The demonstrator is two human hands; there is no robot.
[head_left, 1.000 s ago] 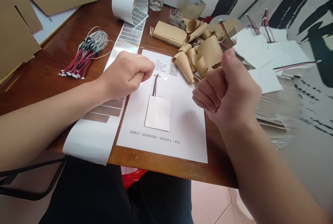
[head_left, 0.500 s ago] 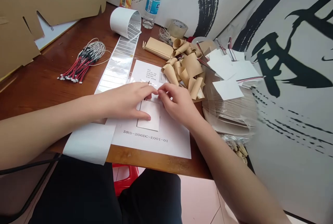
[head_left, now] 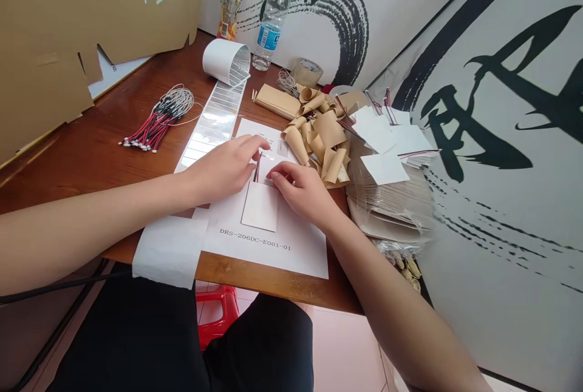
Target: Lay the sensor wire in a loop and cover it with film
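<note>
On the printed sheet (head_left: pixel 228 213) lies a small white card-like piece (head_left: pixel 260 207), flat, with thin red and black wires (head_left: pixel 257 168) coming out at its top edge. My left hand (head_left: pixel 228 164) hovers over the left side of the wires, thumb and forefinger apart. At the upper right corner of the white piece, my right hand (head_left: pixel 303 192) has its thumb and forefinger tips drawn together. Whatever lies between those tips is too small to make out. A silvery strip of labels (head_left: pixel 212 119) passes under my left forearm.
Left lies a bundle of red and black wires (head_left: pixel 159 119). Rolled brown paper pieces (head_left: pixel 328 131) and a tape roll (head_left: pixel 307 71) sit behind my right hand. A bagged stack of cards (head_left: pixel 382 210) stands right. Bottles (head_left: pixel 268 37) and a cardboard box (head_left: pixel 113 10) stand behind.
My hands have moved apart. The left lifted off the white piece and its thumb drew back; the right shifted slightly lower. The camera view has tilted up.
</note>
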